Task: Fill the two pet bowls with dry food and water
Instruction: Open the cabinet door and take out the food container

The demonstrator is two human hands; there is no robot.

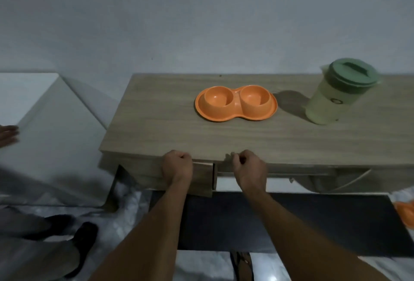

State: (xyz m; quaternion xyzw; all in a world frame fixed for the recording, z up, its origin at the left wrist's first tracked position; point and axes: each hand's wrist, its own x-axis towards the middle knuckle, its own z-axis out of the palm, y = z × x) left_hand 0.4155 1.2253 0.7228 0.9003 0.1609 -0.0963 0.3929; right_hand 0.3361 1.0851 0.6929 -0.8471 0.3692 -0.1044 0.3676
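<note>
An orange double pet bowl (236, 115) lies on the wooden table (170, 130), toward the back middle; both of its cups look empty. To its right stands a pale green jug (329, 101) with a darker green lid. My left hand (177, 165) and my right hand (248, 167) are at the table's front edge, well short of the bowl. Both have curled fingers and hold nothing that I can see.
A white surface (44, 124) adjoins the table on the left, with another person's hand (7, 135) on it. That person's legs and dark shoes (83, 247) are at lower left. An orange object (406, 213) shows at the right edge. A dark mat (291, 224) lies under the table.
</note>
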